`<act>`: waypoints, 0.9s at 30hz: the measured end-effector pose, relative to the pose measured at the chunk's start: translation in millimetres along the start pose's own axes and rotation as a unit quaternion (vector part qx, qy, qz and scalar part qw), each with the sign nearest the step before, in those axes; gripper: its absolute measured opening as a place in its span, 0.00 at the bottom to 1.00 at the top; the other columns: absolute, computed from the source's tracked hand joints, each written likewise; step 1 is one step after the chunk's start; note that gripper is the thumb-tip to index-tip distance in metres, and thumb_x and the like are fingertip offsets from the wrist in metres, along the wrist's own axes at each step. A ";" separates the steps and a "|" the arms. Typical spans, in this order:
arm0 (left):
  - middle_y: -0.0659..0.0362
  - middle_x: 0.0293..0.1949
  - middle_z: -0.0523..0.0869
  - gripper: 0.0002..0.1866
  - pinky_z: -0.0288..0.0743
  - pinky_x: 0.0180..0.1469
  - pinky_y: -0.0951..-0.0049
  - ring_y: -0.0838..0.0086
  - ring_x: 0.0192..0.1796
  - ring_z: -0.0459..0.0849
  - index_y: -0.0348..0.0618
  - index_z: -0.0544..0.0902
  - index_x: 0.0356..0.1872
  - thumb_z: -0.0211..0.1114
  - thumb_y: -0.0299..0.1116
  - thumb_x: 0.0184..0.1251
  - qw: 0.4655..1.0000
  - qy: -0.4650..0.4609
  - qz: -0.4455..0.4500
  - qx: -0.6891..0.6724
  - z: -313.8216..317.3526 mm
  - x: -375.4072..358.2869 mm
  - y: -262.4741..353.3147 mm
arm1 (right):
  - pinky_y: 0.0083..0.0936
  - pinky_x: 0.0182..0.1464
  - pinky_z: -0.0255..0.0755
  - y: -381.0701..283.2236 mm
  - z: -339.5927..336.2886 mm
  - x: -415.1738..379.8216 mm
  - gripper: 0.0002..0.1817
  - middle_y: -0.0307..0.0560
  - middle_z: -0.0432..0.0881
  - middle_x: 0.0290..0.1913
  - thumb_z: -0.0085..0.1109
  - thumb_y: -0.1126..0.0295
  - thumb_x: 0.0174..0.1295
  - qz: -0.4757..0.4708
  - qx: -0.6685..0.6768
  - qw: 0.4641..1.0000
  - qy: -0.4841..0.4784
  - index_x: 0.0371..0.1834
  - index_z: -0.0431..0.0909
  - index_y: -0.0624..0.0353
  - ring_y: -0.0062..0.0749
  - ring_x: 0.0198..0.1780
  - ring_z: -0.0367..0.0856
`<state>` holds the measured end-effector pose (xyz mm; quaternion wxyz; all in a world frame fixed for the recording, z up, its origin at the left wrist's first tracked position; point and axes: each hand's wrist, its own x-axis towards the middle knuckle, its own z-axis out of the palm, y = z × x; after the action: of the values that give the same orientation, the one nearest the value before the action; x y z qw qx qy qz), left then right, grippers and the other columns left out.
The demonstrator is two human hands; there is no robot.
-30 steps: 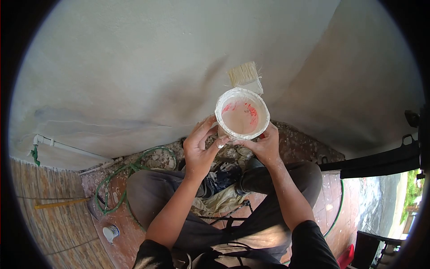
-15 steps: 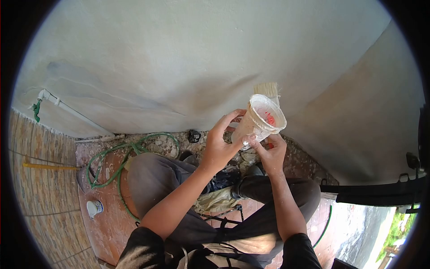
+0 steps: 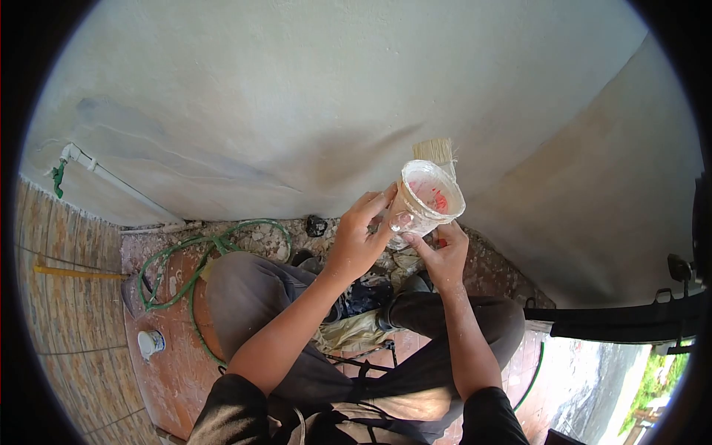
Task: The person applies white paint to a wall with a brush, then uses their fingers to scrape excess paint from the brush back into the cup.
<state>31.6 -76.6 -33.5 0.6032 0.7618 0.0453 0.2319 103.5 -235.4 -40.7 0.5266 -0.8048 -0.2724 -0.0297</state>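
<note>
The cup hides most of the brush, whose handle is perhaps held underneath.

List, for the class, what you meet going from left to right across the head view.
White pipe → small white tub → green hose → left hand → paint-smeared cup → black bar.

Cup: thin plastic, semi-clear, caked w/ dried white paint, red smears inside, matt. Brush: pale coarse bristles, dry-looking. Wall: plaster, matt, slightly uneven, grey damp-looking patches. Pipe: white plastic, smooth. Hose: green, smooth plastic/rubber. Floor: wood-look tiles, low sheen; edge by wall rough, rubble & paint spatter. Trousers: grey cloth, matt.
</note>
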 end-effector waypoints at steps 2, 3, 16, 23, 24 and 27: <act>0.55 0.44 0.83 0.23 0.77 0.47 0.74 0.76 0.47 0.80 0.34 0.75 0.62 0.64 0.35 0.69 0.996 0.028 -0.023 -0.076 5.2 1.1 -15.3 | 0.23 0.27 0.55 2.6 0.2 -0.5 0.20 0.34 0.70 0.21 0.79 0.61 0.43 0.005 0.005 1.000 -0.001 0.26 0.80 0.66 0.20 0.25 0.60; 0.57 0.40 0.82 0.23 0.76 0.44 0.76 0.77 0.43 0.80 0.35 0.77 0.60 0.64 0.38 0.69 0.986 0.056 -0.046 -0.152 6.3 2.8 -15.0 | 0.24 0.28 0.58 3.7 0.2 -1.0 0.21 0.36 0.71 0.23 0.80 0.59 0.43 0.007 0.008 1.000 -0.009 0.30 0.82 0.65 0.22 0.26 0.62; 0.52 0.59 0.78 0.36 0.69 0.61 0.69 0.71 0.57 0.78 0.37 0.62 0.71 0.69 0.33 0.64 0.996 -0.030 -0.037 -0.077 8.4 -1.3 -6.3 | 0.19 0.42 0.68 17.7 7.8 -5.6 0.23 0.41 0.81 0.41 0.66 0.58 0.62 0.107 0.252 0.960 -0.052 0.49 0.80 0.69 0.18 0.39 0.73; 0.48 0.53 0.79 0.35 0.72 0.60 0.63 0.56 0.57 0.78 0.41 0.73 0.64 0.75 0.34 0.52 0.988 0.009 0.104 0.118 2.4 -0.9 15.4 | 0.29 0.55 0.71 42.9 10.9 -15.1 0.34 0.47 0.78 0.54 0.65 0.54 0.63 0.144 0.415 0.897 -0.048 0.62 0.68 0.69 0.28 0.52 0.77; 0.47 0.54 0.79 0.35 0.72 0.60 0.62 0.56 0.57 0.78 0.40 0.74 0.64 0.75 0.33 0.52 0.988 -0.002 0.109 0.105 2.6 -1.0 15.8 | 0.29 0.55 0.71 34.9 10.4 -12.9 0.34 0.47 0.78 0.54 0.65 0.54 0.63 0.144 0.415 0.897 -0.048 0.62 0.68 0.69 0.28 0.52 0.77; 0.46 0.56 0.79 0.34 0.72 0.60 0.62 0.57 0.58 0.78 0.40 0.75 0.63 0.75 0.32 0.52 0.992 -0.023 0.114 0.056 4.7 0.1 15.5 | 0.42 0.69 0.61 13.6 8.0 -6.2 0.45 0.48 0.67 0.68 0.56 0.39 0.62 0.175 0.493 0.850 -0.064 0.71 0.57 0.60 0.40 0.69 0.66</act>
<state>30.3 -84.9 -19.6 0.5301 0.7997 -0.0422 0.2788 102.7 -235.1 -57.5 0.8319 -0.4740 -0.1395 0.2525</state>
